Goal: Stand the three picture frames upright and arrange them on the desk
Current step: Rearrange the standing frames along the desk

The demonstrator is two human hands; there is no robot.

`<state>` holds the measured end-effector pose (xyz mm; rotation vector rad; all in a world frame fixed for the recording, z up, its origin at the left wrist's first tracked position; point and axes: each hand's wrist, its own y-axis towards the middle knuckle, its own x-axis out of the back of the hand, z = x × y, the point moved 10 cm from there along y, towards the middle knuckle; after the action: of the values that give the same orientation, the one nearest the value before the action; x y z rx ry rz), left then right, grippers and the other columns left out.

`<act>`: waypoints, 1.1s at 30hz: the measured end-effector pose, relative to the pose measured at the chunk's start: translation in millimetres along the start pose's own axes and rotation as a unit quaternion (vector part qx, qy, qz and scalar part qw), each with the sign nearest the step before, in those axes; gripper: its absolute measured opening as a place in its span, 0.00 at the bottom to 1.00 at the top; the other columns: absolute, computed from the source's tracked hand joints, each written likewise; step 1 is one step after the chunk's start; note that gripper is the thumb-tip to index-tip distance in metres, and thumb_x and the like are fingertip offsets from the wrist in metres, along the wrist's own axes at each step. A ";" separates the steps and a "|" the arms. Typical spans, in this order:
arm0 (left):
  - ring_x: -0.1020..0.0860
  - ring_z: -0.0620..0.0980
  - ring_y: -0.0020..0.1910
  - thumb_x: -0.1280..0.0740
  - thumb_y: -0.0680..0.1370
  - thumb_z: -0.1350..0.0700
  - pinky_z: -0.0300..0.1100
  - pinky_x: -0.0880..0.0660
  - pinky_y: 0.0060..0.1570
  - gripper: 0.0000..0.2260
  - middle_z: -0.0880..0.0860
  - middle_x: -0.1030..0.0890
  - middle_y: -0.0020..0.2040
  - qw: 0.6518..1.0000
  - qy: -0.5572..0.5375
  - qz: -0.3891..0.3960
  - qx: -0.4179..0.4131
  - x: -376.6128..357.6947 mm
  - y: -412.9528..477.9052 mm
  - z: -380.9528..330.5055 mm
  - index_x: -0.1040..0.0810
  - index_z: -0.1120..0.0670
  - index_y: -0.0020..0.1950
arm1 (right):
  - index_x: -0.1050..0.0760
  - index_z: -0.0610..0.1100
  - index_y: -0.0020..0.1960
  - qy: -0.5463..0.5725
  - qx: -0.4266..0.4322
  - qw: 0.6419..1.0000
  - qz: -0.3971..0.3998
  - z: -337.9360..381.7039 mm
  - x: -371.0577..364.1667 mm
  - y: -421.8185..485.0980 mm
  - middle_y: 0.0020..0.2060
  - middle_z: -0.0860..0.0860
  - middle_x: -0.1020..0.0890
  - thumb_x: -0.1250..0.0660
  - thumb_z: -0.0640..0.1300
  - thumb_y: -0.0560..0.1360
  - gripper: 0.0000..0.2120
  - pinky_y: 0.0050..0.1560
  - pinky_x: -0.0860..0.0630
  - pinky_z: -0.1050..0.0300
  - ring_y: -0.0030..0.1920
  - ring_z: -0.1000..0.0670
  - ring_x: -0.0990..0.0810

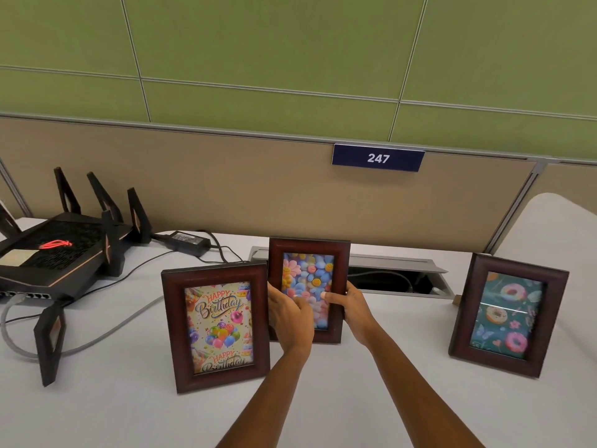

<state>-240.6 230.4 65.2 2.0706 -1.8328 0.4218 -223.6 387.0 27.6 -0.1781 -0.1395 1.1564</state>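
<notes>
Both hands, left hand and right hand, fingers clamped on the flower frame, upright on the tabletop. Birthday frame just left of the fingers, donut frame well right, both standing. Only final placement left, seemingly.

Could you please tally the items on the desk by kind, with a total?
Picture frames: 3 (birthday frame, flower frame, donut frame)
Router: 1
Power adapter: 1
Total: 5

Black router with power brick at left, open cable hatch, "247" plaque on partition.
</notes>
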 end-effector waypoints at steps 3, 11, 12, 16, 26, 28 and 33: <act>0.44 0.60 0.73 0.40 0.77 0.59 0.49 0.43 0.71 0.31 0.64 0.46 0.75 1.000 0.024 0.009 0.003 -2.9 -2.7 -0.2 0.56 0.64 0.72 | 0.32 0.42 0.63 -0.017 0.001 1.000 -0.001 0.7 0.8 0.3 0.61 0.41 0.24 0.34 0.38 0.73 0.19 0.58 0.25 0.47 0.56 0.43 0.23; 0.53 0.60 0.75 0.40 0.77 0.55 0.48 0.51 0.74 0.35 0.63 0.54 0.76 0.998 0.057 0.024 -0.030 -7.2 -30.5 -9.0 0.60 0.64 0.72 | 0.39 0.43 0.67 -0.103 0.028 0.994 -0.011 5.4 2.5 -15.1 0.65 0.43 0.28 0.33 0.40 0.72 0.26 0.59 0.26 0.49 0.60 0.45 0.26; 0.56 0.59 0.75 0.41 0.78 0.55 0.48 0.52 0.74 0.34 0.63 0.57 0.76 0.997 0.050 0.034 -0.038 -9.8 -36.4 -9.8 0.61 0.63 0.72 | 0.40 0.43 0.68 -0.109 0.031 0.994 -0.012 4.7 3.5 -19.3 0.66 0.43 0.28 0.33 0.41 0.72 0.27 0.60 0.27 0.48 0.61 0.44 0.26; 0.57 0.54 0.75 0.43 0.79 0.59 0.45 0.47 0.73 0.30 0.57 0.58 0.76 0.988 0.003 0.097 -0.116 -20.0 -67.6 -17.9 0.61 0.56 0.72 | 0.42 0.44 0.70 -0.125 0.055 0.989 -0.049 0.6 11.4 -40.3 0.70 0.42 0.33 0.35 0.43 0.74 0.28 0.65 0.31 0.43 0.68 0.41 0.32; 0.39 0.59 0.68 0.33 0.69 0.72 0.54 0.33 0.60 0.26 0.64 0.31 0.68 0.941 0.035 0.011 -0.337 57.2 -101.4 -27.0 0.33 0.63 0.66 | 0.32 0.43 0.64 -0.149 0.139 0.955 -0.217 -2.8 12.1 -114.2 0.65 0.43 0.27 0.40 0.39 0.77 0.16 0.63 0.29 0.48 0.64 0.44 0.28; 0.40 0.59 0.69 0.34 0.69 0.72 0.56 0.36 0.62 0.25 0.64 0.32 0.68 0.945 0.046 -0.014 -0.325 79.4 -92.9 -17.4 0.32 0.63 0.66 | 0.31 0.41 0.63 -0.145 0.145 0.961 -0.185 -3.2 -5.8 -119.9 0.63 0.43 0.25 0.40 0.37 0.76 0.15 0.62 0.28 0.50 0.63 0.44 0.27; 0.38 0.65 0.70 0.35 0.72 0.68 0.60 0.30 0.63 0.25 0.66 0.37 0.71 0.974 0.060 -0.069 -0.205 136.1 -57.3 21.6 0.37 0.63 0.68 | 0.36 0.40 0.67 -0.188 0.116 0.973 -0.064 -0.6 -62.9 -116.5 0.67 0.43 0.30 0.37 0.36 0.75 0.21 0.65 0.30 0.52 0.67 0.44 0.30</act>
<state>-167.2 105.8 102.0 1.8280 -1.5399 0.1150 -144.1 283.7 50.5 0.2566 -0.3430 1.0592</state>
